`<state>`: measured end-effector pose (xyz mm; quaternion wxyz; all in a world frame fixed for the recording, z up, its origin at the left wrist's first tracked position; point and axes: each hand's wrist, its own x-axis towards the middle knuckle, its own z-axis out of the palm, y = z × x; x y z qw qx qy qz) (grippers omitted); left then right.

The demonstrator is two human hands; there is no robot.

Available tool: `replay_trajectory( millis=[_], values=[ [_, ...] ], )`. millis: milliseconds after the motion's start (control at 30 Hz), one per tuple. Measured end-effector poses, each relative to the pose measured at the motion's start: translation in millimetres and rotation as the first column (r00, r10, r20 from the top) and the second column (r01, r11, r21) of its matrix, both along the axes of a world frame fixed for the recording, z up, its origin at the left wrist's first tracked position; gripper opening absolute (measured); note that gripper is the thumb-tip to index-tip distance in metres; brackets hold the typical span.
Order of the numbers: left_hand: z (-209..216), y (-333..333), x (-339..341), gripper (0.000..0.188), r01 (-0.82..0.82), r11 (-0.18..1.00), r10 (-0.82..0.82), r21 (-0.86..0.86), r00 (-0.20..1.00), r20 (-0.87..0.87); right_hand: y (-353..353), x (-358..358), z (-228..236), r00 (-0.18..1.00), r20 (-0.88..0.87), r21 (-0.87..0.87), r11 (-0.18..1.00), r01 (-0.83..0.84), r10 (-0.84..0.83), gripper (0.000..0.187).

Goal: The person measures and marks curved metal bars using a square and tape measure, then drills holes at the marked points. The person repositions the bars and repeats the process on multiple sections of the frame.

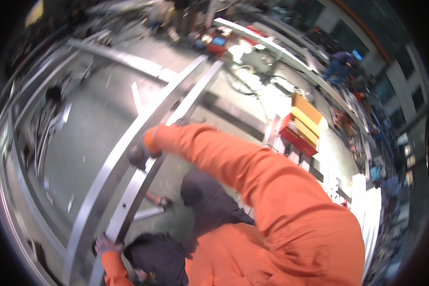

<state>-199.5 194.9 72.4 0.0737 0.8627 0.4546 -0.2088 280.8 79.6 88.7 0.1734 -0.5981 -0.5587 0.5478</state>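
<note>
Two long silver metal beams run side by side from the lower left toward the upper middle, a farther beam (112, 171) and a nearer beam (128, 198). My right hand (143, 151), in a dark glove, reaches across from an orange sleeve. It is closed over the nearer beam about midway, its fingers in the gap between the two beams. Low on the left, my left hand (106, 245), in a greyish glove, is closed on the same beam close to its near end. Blur hides the exact finger positions.
A tool with a red handle (155, 198) lies on the floor beside the nearer beam. Crossing near the far ends is another metal bar (124, 58). At the right stands an opened yellow and red box (302, 126). Farther off, a person in blue (339, 66) bends down.
</note>
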Motion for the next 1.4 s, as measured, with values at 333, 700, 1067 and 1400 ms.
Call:
replay_trajectory(
  millis=[333, 700, 1067, 1400],
  values=[
    [7.5, -32.8, 41.4, 0.108, 0.036, 0.996, -0.041, 0.079, 0.997, 0.067, -39.9, -33.5, 71.8, 0.833, 0.553, -0.124, 0.986, 0.116, -0.028, 0.019],
    [16.3, -36.6, 27.7, 0.101, 0.08, 0.994, -0.09, 0.071, 0.986, 0.142, -35.8, -49.9, 106.9, 0.753, 0.658, -0.122, 0.985, 0.123, -0.013, 0.029],
    [2.3, -33.1, 22.6, 0.102, 0.1, 0.991, -0.112, 0.087, 0.982, 0.152, -37.6, -78.8, 109.6, 0.625, 0.779, -0.087, 0.979, 0.185, -0.049, 0.033],
    [-35.5, -16.0, 22.5, 0.085, -0.042, 0.983, 0.015, 0.177, 0.988, 0.152, -41.4, -55.5, 77.2, 0.781, 0.624, -0.105, 0.988, 0.112, -0.022, 0.03]
  ],
)
